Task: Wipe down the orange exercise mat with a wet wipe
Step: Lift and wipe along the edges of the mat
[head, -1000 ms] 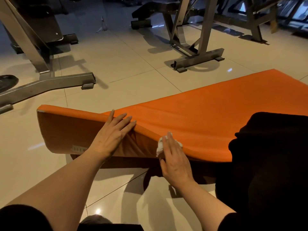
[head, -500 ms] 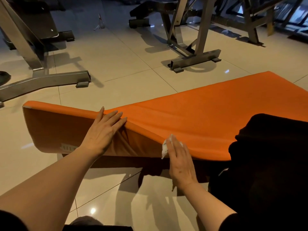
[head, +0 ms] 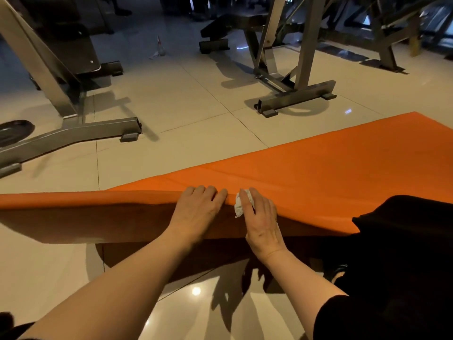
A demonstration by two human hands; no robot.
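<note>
No text, label, brand, number or sign can be read anywhere in the head view; the orange mat (head: pixel 306 182) shows only plain colour on its top and on its shadowed near side; the grey gym frames (head: pixel 296 94) carry no legible marking; the small bottle (head: pixel 160 49) far off on the floor has a touch of red, but it is too small and blurred to read.
</note>
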